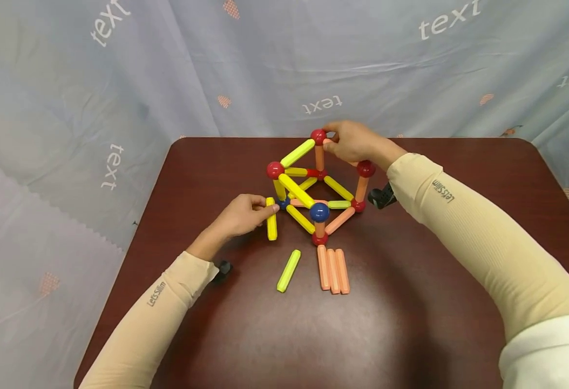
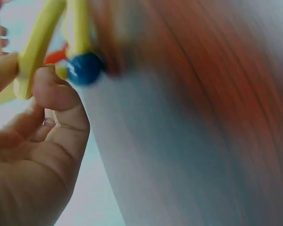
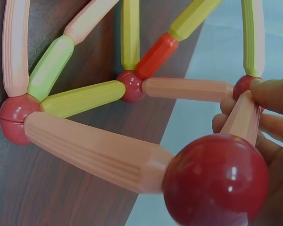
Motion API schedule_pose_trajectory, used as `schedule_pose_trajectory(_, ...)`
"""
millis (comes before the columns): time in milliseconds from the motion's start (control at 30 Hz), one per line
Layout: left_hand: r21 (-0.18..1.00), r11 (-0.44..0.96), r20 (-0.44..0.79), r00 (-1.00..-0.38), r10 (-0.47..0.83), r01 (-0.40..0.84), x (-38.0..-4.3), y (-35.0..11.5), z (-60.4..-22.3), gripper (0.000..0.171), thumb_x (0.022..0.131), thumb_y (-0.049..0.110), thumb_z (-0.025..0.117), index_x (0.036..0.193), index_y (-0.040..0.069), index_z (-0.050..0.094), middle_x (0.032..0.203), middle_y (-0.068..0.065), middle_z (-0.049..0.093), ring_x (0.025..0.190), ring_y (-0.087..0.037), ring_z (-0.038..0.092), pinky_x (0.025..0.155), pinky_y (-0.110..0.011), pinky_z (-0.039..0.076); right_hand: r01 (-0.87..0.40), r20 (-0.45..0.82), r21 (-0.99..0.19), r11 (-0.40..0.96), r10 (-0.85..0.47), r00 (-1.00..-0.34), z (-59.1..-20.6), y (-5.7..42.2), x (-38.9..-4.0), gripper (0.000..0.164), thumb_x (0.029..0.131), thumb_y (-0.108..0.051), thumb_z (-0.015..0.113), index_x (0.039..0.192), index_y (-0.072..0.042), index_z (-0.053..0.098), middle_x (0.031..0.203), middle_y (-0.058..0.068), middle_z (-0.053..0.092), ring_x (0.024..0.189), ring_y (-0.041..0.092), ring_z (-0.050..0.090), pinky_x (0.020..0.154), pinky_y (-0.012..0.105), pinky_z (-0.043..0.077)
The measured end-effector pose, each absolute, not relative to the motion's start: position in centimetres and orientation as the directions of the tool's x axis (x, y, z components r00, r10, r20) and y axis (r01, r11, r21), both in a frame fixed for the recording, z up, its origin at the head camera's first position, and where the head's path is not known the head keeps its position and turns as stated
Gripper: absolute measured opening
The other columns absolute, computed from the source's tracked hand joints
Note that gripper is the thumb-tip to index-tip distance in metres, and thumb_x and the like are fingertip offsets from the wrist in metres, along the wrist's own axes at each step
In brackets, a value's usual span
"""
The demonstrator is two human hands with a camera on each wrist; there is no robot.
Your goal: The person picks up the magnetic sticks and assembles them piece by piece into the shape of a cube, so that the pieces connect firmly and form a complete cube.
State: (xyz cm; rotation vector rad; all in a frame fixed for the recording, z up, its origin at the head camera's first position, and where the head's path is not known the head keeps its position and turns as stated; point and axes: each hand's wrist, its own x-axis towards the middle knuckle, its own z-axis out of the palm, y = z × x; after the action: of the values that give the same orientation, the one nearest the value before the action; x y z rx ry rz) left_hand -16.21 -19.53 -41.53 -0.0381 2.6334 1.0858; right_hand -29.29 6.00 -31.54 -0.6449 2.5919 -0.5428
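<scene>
My left hand (image 1: 244, 216) pinches a yellow rod (image 1: 272, 227) between thumb and fingers, left of a frame of rods and balls; the left wrist view shows the grip too. Behind that rod is a blue ball (image 2: 85, 68) at the frame's lower left corner. My right hand (image 1: 354, 141) is at the frame's back top corner. It pinches an orange rod (image 3: 236, 121) close to the back red ball (image 1: 318, 136). At the rod's other end is a red ball (image 3: 216, 181). A second blue ball (image 1: 319, 212) forms the front top corner.
A yellow-green rod (image 1: 289, 271) lies loose in front of the frame. Several orange rods (image 1: 332, 272) lie side by side to its right. The dark brown table (image 1: 411, 302) has a cloth curtain (image 1: 284, 65) behind and beside it.
</scene>
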Motion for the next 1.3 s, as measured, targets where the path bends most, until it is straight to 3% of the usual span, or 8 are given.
schedule_pose_trajectory(200, 0.822, 0.528, -0.294, -0.953, 0.068, -0.216, -16.1, -17.6, -40.3, 0.036, 0.100, 0.041, 0.064, 0.107, 0.005, 0.069, 0.065, -0.001, 0.052, 0.057, -0.017, 0.049, 0.058, -0.029, 0.044, -0.343, -0.291, -0.449, 0.825, -0.498, -0.817, -31.3, 6.0, -29.0, 0.061, 0.107, -0.029, 0.050, 0.161, -0.010, 0.029, 0.150, 0.020, 0.053, 0.127, 0.032, 0.060, 0.103, 0.046, 0.051)
schedule_pose_trajectory(500, 0.847, 0.460, -0.316, -0.948, 0.032, -0.267, -16.1, -16.8, -39.7, 0.036, 0.101, 0.040, 0.063, 0.111, 0.006, 0.071, 0.066, 0.001, 0.054, 0.059, -0.016, 0.051, 0.074, -0.039, 0.049, -0.323, -0.299, -0.454, 0.830, -0.483, -0.823, -31.2, 5.9, -28.5, 0.061, 0.107, -0.031, 0.051, 0.161, -0.010, 0.030, 0.149, 0.019, 0.054, 0.125, 0.031, 0.060, 0.102, 0.045, 0.052)
schedule_pose_trajectory(833, 0.911, 0.264, -0.345, -0.937, 0.062, -0.318, -16.1, -16.4, -39.3, 0.037, 0.104, 0.029, 0.059, 0.121, -0.003, 0.065, 0.079, -0.002, 0.056, 0.069, -0.013, 0.054, 0.066, -0.019, 0.052, -0.325, -0.294, -0.444, 0.835, -0.478, -0.828, -31.3, 5.8, -28.4, 0.061, 0.107, -0.030, 0.052, 0.160, -0.010, 0.030, 0.148, 0.020, 0.054, 0.121, 0.032, 0.062, 0.097, 0.044, 0.055)
schedule_pose_trajectory(1067, 0.926, 0.132, -0.373, -0.916, 0.151, -0.355, -16.2, -16.4, -39.5, 0.041, 0.106, 0.022, 0.053, 0.135, -0.006, 0.055, 0.096, -0.005, 0.057, 0.086, -0.017, 0.057, 0.074, -0.016, 0.054, -0.334, -0.286, -0.440, 0.833, -0.483, -0.828, -31.3, 5.9, -28.4, 0.061, 0.107, -0.029, 0.051, 0.160, -0.009, 0.031, 0.148, 0.020, 0.055, 0.120, 0.031, 0.063, 0.095, 0.042, 0.055)
schedule_pose_trajectory(1300, 0.934, 0.060, -0.358, -0.915, 0.186, -0.353, -16.1, -16.6, -39.3, 0.037, 0.108, 0.018, 0.051, 0.135, -0.007, 0.052, 0.097, -0.004, 0.057, 0.085, -0.014, 0.055, 0.075, -0.015, 0.053, -0.335, -0.287, -0.442, 0.832, -0.485, -0.826, -31.3, 5.9, -28.3, 0.060, 0.107, -0.029, 0.051, 0.160, -0.009, 0.031, 0.147, 0.021, 0.055, 0.120, 0.032, 0.063, 0.095, 0.043, 0.055)
